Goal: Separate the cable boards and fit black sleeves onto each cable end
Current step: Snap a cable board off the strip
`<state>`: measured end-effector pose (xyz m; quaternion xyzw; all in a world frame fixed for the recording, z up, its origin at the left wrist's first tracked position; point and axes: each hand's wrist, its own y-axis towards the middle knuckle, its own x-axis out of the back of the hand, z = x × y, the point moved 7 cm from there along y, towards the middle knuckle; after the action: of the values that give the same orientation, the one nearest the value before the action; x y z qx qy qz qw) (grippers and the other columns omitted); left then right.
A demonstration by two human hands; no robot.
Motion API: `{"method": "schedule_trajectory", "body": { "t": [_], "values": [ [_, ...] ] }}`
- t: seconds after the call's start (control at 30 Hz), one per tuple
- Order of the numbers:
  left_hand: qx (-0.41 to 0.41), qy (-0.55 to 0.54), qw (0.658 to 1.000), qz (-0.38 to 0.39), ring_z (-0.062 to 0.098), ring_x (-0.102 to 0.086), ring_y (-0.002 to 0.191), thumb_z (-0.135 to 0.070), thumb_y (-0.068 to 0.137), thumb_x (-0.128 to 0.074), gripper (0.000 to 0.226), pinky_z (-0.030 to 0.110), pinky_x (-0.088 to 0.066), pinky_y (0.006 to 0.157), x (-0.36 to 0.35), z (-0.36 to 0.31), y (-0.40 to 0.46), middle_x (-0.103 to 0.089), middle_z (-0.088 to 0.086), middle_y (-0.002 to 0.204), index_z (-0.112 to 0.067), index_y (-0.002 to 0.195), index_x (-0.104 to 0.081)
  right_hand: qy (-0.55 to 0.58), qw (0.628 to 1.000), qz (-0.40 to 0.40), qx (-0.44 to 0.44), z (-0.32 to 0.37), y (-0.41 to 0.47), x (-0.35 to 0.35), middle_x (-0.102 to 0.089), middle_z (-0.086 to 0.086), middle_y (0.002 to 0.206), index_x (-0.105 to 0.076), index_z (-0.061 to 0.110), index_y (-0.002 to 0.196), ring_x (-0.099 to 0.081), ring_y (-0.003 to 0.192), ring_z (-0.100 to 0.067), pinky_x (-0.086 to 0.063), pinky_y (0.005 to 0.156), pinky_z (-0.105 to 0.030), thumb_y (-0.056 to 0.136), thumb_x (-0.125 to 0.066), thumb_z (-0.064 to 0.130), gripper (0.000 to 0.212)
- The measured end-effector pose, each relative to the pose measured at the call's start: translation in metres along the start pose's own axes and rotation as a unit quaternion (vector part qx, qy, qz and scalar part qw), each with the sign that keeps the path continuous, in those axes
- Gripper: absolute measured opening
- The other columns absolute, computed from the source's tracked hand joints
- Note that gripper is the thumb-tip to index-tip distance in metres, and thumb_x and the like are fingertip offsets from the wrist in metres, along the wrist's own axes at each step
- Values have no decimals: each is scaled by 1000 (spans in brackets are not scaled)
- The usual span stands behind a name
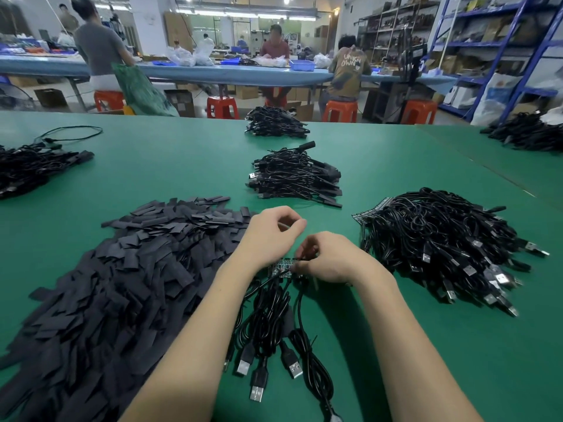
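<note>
A strip of small joined circuit boards (281,267) lies under my hands near the table's middle. Several black USB cables (271,318) run from it toward me. My right hand (329,258) pinches the right end of the strip with curled fingers. My left hand (274,233) hovers just above and left of it, its fingers curled; the frame does not show anything inside them. A big heap of flat black sleeves (128,269) spreads to the left of my arms.
On the green table (189,166), a pile of unsleeved cables with boards (438,239) lies at the right. Bundles of sleeved cables (295,178) sit ahead, more at the far middle (274,123), left (33,169) and right (527,135). People work at a far bench.
</note>
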<state>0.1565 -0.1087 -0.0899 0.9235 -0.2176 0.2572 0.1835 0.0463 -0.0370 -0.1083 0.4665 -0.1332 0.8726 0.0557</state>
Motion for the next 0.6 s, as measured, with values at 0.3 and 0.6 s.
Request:
{"method": "schedule_trajectory", "body": {
  "t": [0.3,0.6],
  "values": [
    [66,-198,973,98,4,-70,78,-37,86,-79,23,18,-53,76,-2,12,-12,-77,-7,85,-22,102,-72,549,836,-1,0,-14,-10,9,-71,-3,80,-67,15,99,-54,67,-16,-52,65,-24,80,-80,5,25],
    [175,-436,870,150,15,-69,71,-12,82,-75,29,23,-57,63,-17,3,-23,-74,10,89,-4,110,-71,624,780,22,-42,-19,-9,-1,-74,6,83,-82,23,75,-68,69,-5,-55,64,-17,65,-84,24,10]
  ]
}}
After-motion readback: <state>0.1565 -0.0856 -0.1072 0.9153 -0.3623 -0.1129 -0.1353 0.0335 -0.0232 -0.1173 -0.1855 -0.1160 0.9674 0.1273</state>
